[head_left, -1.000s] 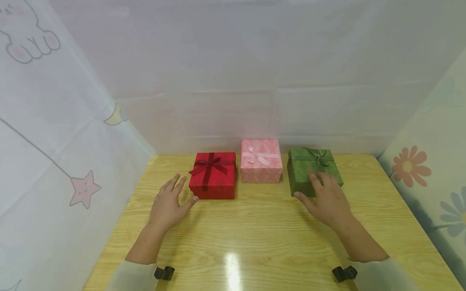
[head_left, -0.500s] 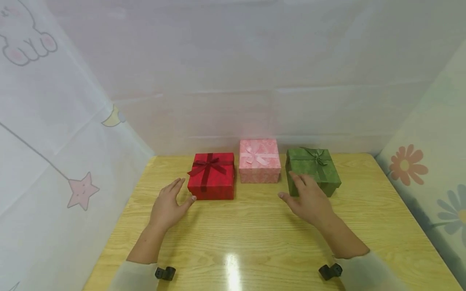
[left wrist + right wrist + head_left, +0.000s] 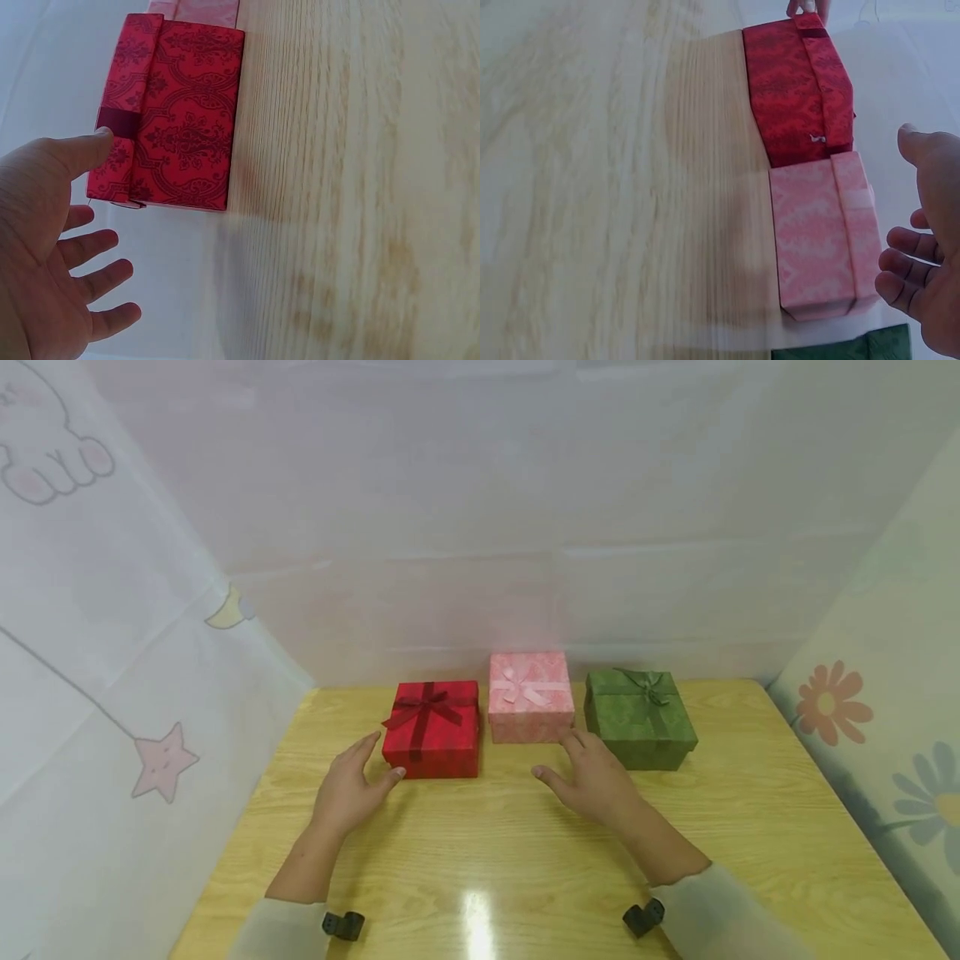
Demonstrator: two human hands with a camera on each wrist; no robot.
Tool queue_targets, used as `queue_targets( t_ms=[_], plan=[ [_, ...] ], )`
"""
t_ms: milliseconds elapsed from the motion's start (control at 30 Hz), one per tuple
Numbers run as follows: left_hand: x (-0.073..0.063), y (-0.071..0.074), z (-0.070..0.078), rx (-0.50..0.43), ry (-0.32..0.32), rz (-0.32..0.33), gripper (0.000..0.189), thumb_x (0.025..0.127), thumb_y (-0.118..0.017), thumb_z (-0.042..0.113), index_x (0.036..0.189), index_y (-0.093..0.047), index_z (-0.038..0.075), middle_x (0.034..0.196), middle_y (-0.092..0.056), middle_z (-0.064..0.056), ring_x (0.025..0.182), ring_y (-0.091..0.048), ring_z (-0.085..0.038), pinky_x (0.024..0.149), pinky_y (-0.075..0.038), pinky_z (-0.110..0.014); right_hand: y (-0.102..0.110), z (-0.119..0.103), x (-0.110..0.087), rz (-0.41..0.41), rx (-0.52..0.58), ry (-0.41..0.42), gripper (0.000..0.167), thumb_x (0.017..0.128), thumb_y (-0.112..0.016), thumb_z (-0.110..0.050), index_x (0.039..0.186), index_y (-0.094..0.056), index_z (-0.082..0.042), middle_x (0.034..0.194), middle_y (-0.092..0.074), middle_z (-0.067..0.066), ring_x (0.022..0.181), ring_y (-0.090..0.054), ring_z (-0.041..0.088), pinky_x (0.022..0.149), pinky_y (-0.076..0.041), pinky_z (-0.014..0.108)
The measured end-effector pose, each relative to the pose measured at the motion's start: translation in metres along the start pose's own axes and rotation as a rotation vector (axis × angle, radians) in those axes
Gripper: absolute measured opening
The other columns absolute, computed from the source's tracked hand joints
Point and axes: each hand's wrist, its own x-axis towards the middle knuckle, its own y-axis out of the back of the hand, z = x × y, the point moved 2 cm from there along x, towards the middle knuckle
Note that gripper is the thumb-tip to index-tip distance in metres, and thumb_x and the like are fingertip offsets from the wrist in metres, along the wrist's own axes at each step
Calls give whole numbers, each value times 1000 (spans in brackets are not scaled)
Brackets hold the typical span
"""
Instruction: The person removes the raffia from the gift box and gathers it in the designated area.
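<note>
A red gift box (image 3: 442,756) with a dark red ribbon bow stands on the left of the table. My left hand (image 3: 348,793) is at its near left corner with fingers spread, holding nothing; whether the thumb touches the box I cannot tell. To the right of the red box is a pink gift box (image 3: 531,725) with a pale pink bow. Over the table in front of the pink box, my right hand (image 3: 596,781) hovers with relaxed fingers and nothing in them. A green gift box (image 3: 637,731) with a green bow sits just right of that hand.
The boxes stand in a row near the back edge of the wooden table (image 3: 480,852). White cloth (image 3: 450,527) hangs behind it, with printed cloth on the left and a flowered sheet (image 3: 832,702) on the right. A black wrist camera (image 3: 643,917) sits at the right cuff.
My right hand has moved left, from over the green box to in front of the pink box. The left hand stays beside the red box. The boxes have not moved on the table.
</note>
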Motion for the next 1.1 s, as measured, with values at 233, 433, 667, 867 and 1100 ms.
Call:
queue_targets(
  t_ms=[233,433,667,867,1100],
  plan=[
    [4,-4,-4,-40,6,0,85,96,-73,49,162,-36,10,159,-45,-19,145,-40,-45,114,-36,-65,-15,-14,13,6,12,44,84,97,-57,-68,150,-51,-2,146,-53,14,131,-56,36,105,-50,53],
    [7,-4,-4,-64,32,-12,87,95,-74,48,163,-35,10,159,-45,-19,146,-40,-45,114,-37,-64,-23,-27,26,19,24,78,82,97,-61,-64,151,-51,-3,145,-56,15,133,-55,37,107,-48,56],
    [9,-3,-3,-101,64,-36,86,95,-74,48,162,-36,10,160,-45,-15,147,-39,-43,114,-36,-64,-37,-37,37,-11,51,79,81,97,-64,-63,154,-49,-7,148,-56,13,139,-50,35,110,-46,54],
    [11,-4,-4,-139,91,-56,86,95,-74,49,163,-36,11,160,-46,-12,148,-38,-41,114,-37,-63,-48,-48,47,-45,107,102,87,95,-69,-60,162,-38,-16,144,-62,9,133,-57,30,108,-48,51],
    [12,-6,-7,-181,111,-57,84,95,-73,51,162,-38,14,158,-48,-15,147,-40,-41,114,-38,-62,-62,-58,60,-79,104,98,90,93,-69,-61,162,-38,-11,154,-54,7,138,-54,27,111,-46,45]
  ],
)
